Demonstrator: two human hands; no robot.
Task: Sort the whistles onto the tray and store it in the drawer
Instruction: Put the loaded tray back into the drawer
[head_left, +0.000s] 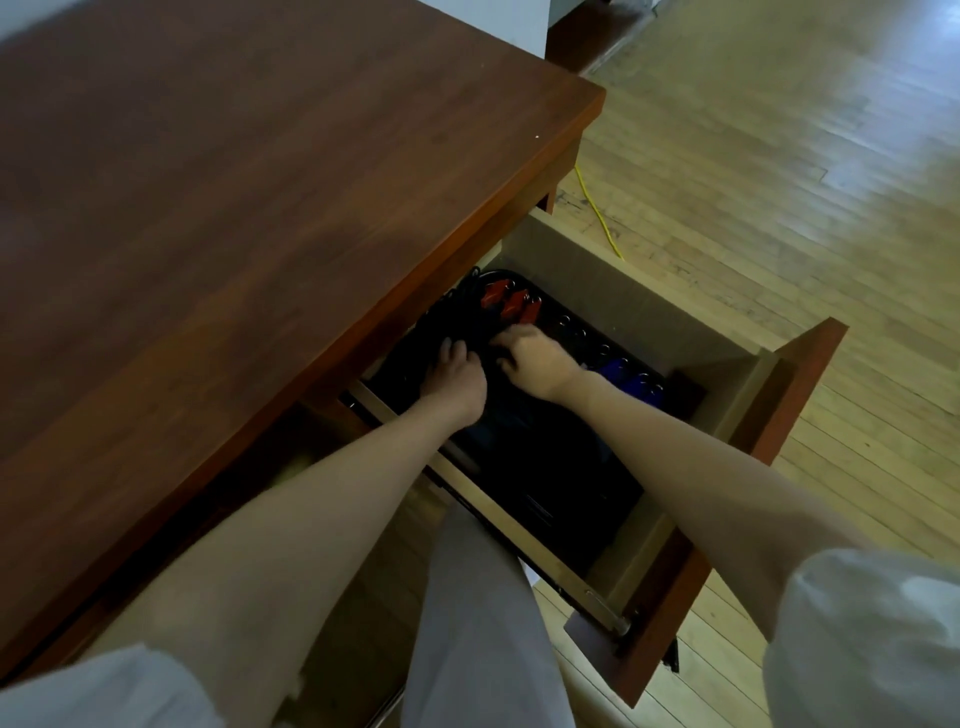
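While the desk (260, 208) on the left stands bare, all the business goes on under its edge, in the drawer (649, 312) pulled out over the wooden floor (779, 156). The left hand (456, 376) reaches in first, fingers pointing into a black tangle of cords (462, 312) on the desk side. The shadow hides the fingers, so I cannot tell whether they hold anything. The tray (550, 467), black and shallow, already lies flat on the drawer bottom, so the sorting looks done and the storing nearly so. At its far end sit the red whistles (511, 304) in a small cluster. Just beside the left hand is the right hand (537, 364), knuckles up, fingers bent down onto the middle of the tray (pinching a cord or only pressing, I cannot tell). Past its wrist lie the blue whistles (631, 379), close to the tray's rim.

From where I stand the tray looks stiff and light. The whistles are small loose things that would likely slide and rattle if it tipped. The cords are soft and apt to snag on the drawer's edge. If the tray needs shifting, I would take it by two opposite rims and keep it level. To shut up, push on the drawer front (753, 467) at the right, with the cords tucked in first. A yellow cable (597, 213) trails over the boards behind.
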